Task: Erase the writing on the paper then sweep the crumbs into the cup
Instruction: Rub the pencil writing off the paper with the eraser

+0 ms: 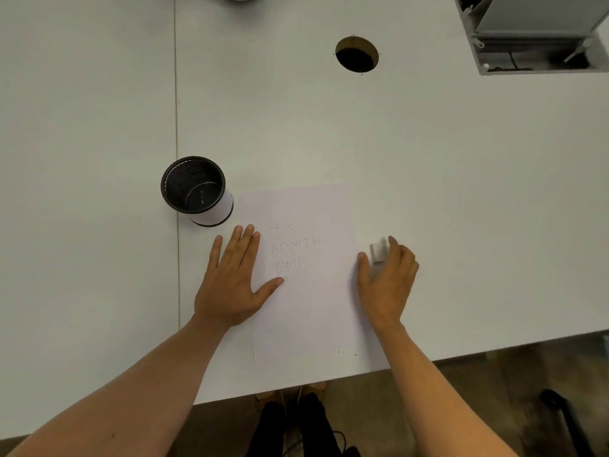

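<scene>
A white sheet of paper [309,291] lies on the white table near its front edge, with faint pencil lettering [293,247] in three lines on its upper left part. My left hand [232,282] rests flat, fingers spread, on the paper's left edge. My right hand [387,278] is just off the paper's right edge, its fingers closed around a small white eraser [378,251] that touches the table. A black mesh cup [196,189] with a white band stands upright to the upper left of the paper.
A round cable hole [357,54] opens in the table at the back. An open grey cable box [540,34] sits at the back right corner. A seam [177,127] runs down the table left of the cup. The table's front edge [428,361] lies close below the paper.
</scene>
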`<state>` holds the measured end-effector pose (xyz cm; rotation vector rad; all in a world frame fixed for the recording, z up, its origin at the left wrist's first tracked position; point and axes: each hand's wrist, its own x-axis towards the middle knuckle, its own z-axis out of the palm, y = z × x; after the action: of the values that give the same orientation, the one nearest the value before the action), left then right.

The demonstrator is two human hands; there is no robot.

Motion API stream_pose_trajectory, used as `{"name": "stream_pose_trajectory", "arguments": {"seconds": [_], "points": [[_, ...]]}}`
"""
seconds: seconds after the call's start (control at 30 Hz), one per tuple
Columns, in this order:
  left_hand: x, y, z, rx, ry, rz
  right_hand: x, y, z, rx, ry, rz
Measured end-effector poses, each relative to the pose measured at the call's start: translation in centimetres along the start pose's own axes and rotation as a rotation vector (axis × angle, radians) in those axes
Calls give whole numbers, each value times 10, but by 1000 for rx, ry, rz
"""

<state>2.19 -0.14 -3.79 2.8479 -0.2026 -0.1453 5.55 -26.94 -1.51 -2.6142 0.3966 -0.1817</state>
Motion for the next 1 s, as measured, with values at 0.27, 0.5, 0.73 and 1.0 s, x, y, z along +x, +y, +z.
{"name": "stream_pose_trajectory", "arguments": {"seconds": [0.27, 0.5, 0.73, 1.0], "points": [[0, -1, 0, -10, 21, 17, -7, -10, -2, 219, -4, 66], [1, 1, -1, -6, 45, 45, -48, -60, 13, 295, -329, -167], [0, -3, 3, -6, 46, 57, -45, -73, 27, 236, -429, -197], [1, -4, 3, 14, 54, 72, -38, -76, 31, 125, -409, -277]]}}
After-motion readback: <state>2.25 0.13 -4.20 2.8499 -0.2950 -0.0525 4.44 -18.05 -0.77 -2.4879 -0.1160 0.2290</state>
